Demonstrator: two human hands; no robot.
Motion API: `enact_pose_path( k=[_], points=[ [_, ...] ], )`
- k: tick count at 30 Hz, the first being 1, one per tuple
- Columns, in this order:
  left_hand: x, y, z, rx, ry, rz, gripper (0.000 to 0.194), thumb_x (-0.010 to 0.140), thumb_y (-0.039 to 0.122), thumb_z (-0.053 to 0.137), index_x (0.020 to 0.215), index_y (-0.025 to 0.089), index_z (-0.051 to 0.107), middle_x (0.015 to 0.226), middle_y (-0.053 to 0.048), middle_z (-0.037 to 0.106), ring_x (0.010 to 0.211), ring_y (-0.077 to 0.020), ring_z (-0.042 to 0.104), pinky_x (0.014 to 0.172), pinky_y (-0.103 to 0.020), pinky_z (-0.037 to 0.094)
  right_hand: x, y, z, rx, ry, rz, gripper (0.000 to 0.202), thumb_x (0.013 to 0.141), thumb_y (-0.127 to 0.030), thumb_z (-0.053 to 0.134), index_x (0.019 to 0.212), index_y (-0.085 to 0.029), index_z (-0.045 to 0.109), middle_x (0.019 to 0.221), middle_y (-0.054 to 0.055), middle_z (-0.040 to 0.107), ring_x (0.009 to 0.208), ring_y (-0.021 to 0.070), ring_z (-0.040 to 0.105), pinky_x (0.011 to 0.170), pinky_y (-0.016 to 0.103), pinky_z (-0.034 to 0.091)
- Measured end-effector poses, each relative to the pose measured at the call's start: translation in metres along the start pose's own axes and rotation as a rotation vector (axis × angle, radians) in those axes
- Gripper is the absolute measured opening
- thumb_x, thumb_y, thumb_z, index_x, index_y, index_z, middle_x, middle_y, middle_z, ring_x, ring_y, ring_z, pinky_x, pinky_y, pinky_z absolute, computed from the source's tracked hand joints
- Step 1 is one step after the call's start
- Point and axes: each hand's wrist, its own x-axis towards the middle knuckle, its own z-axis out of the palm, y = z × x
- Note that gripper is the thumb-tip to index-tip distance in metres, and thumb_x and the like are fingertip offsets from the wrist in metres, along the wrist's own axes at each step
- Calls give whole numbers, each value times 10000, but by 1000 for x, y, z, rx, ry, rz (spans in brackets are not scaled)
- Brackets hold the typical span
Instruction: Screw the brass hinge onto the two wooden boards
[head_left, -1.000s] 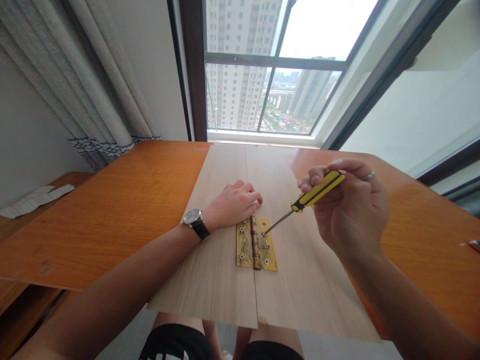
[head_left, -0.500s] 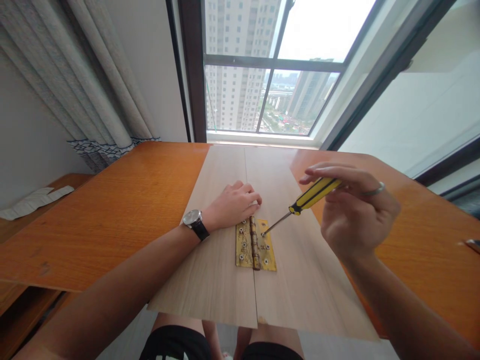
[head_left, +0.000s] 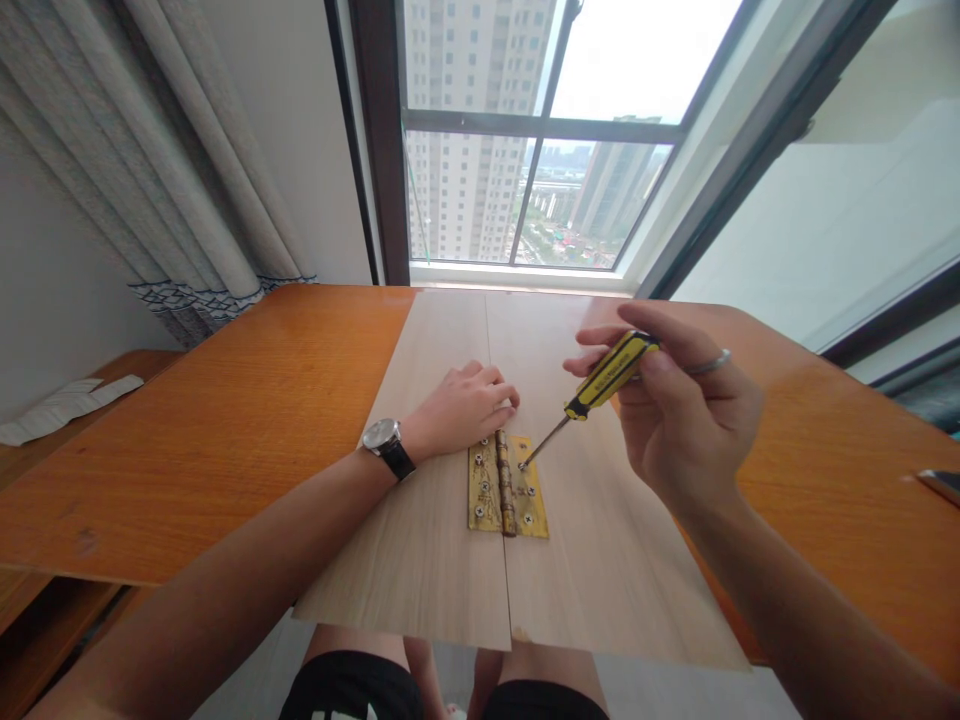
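Compared with half a second back, the right hand (head_left: 679, 420) has swung the screwdriver (head_left: 592, 392) a bit more upright and pulled in toward the middle, and I see the fingers have re-wrapped the yellow-and-black handle instead of fanning out over it. The tip is still sitting on the same upper screw of the right leaf of the brass hinge (head_left: 508, 484). The left hand (head_left: 463, 408) hasn't budged: fingers curled, knuckles down, pressing on the boards just above the hinge, holding nothing, only resting there.

There's some dark print along the screwdriver handle, but it's too small for me to read. The wristwatch (head_left: 385, 440) face is too tiny to make out too.

Counts: one hinge, lying flat across the seam between two pale wood boards (head_left: 427, 520), which sit side by side on the orange table (head_left: 225, 420). One screwdriver, one watch on the left wrist, one ring (head_left: 712, 361) on the right hand. I can make out several screw heads on the hinge leaves but can't count them for sure. A strip of white paper (head_left: 67, 405) lies on the side shelf, far left.
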Motion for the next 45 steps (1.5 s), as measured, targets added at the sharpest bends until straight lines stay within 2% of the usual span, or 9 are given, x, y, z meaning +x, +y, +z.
enact_pose_path(
  k=[5, 8, 13, 21, 27, 33, 39, 42, 45],
  points=[
    [0, -1, 0, -7, -1, 0, 268, 1040, 326, 436, 1087, 229, 681, 1138, -66, 640, 1098, -240, 538, 973, -412, 425, -2, 4, 1, -108, 17, -85, 230, 888, -388, 716, 1092, -286, 744, 963, 46, 715, 802, 206, 695, 763, 408, 596],
    [0, -1, 0, -11, 5, 0, 264, 1040, 325, 443, 1089, 225, 682, 1140, -68, 643, 1089, -237, 543, 977, -413, 429, -3, 8, 0, -215, 4, -133, 397, 780, -325, 827, 1165, -360, 736, 994, 35, 668, 860, 212, 631, 818, 413, 576],
    [0, -1, 0, -67, 49, 0, 256, 1039, 286, 443, 1075, 204, 683, 1092, -64, 663, 1083, -226, 555, 1001, -400, 436, -4, 8, 2, -136, 14, -60, 550, 784, -267, 819, 1282, -442, 665, 960, 4, 686, 825, 206, 638, 794, 428, 586],
    [1, 1, -3, -201, 145, 12, 294, 1049, 290, 408, 1018, 187, 681, 1018, -71, 693, 1026, -217, 584, 975, -396, 469, -4, 10, 0, -56, -31, -36, 293, 916, -357, 649, 1202, -324, 703, 985, 41, 699, 855, 217, 664, 793, 425, 594],
    [5, -7, -2, -649, 333, -192, 434, 1063, 402, 308, 1019, 174, 675, 944, -67, 716, 933, -190, 634, 885, -353, 497, -2, 12, -1, -203, -56, -72, 509, 788, -291, 814, 1269, -379, 671, 1003, 6, 633, 887, 180, 593, 812, 348, 557],
    [8, -21, 0, -1017, 475, -421, 529, 1025, 534, 303, 951, 159, 669, 878, -81, 699, 772, -158, 610, 663, -263, 449, -4, 10, -2, -114, -229, -101, 505, 969, -237, 560, 1459, -346, 508, 1039, 39, 664, 845, 185, 638, 761, 404, 589],
    [5, -7, -6, -808, 294, -257, 258, 948, 341, 505, 955, 166, 694, 891, -51, 712, 846, -172, 622, 738, -283, 452, -4, 13, -4, -131, -213, -143, 384, 966, -290, 580, 1349, -317, 569, 962, 45, 643, 843, 208, 638, 713, 389, 569],
    [2, 1, -6, -696, 199, -154, 229, 941, 328, 542, 978, 170, 705, 909, -44, 721, 852, -177, 630, 735, -288, 446, -3, 17, -6, -241, -126, -182, 458, 858, -322, 746, 1295, -329, 609, 1017, 45, 608, 902, 211, 606, 777, 384, 556],
    [2, 3, -6, -708, 227, -114, 290, 987, 356, 485, 967, 163, 700, 878, -46, 716, 843, -173, 631, 747, -290, 455, -3, 18, -6, -293, -122, -137, 571, 855, -273, 749, 1389, -352, 562, 1029, 35, 593, 896, 195, 579, 781, 368, 549]
  ],
)
